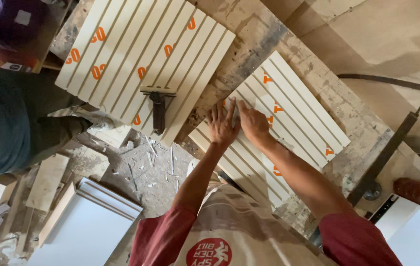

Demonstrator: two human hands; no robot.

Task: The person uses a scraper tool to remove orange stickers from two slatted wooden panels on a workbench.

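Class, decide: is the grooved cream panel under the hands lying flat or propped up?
Flat: the grooved panel lies on the workbench, both hands pressed on it.

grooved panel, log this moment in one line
left hand: flat on grooved panel | right hand: pressing same panel | clamp: on second panel

The person is wearing a dark red short-sleeved shirt, its sleeves ending above the elbows at about 7 and 5 o'clock in the head view, leaving both forearms bare. Over the shirt a pale beige apron is hanging, creased and dusty, carrying a round red emblem with white lettering and a white figure near 6 o'clock. The left hand (221, 125) and the right hand (252, 122) are showing no gloves, rings or watch, and both wrists are uncovered.
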